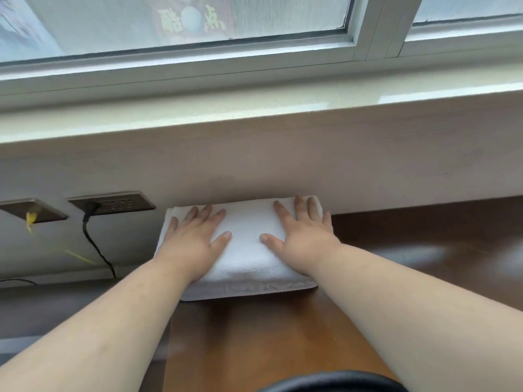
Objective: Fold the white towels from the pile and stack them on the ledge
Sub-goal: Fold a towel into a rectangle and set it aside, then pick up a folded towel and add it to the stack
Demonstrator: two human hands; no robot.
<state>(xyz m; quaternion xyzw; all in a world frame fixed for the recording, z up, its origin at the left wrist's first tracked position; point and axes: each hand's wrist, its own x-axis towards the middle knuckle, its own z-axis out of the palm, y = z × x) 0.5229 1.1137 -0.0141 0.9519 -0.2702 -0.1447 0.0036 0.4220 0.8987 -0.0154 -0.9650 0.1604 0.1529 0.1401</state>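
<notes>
White terry-cloth towel, glossy brown wood ledge

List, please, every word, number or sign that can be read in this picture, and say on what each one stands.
Yellow characters on the red sign behind the window glass: two large ones, too blurred by the frosted pane to read with confidence.
White towel: no label or print visible.
Wall sockets: no readable marking.
Nothing else carries text.

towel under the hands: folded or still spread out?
Folded. The white towel is a compact thick rectangle with layered edges at its near side; left hand and right hand press flat on it.
</notes>
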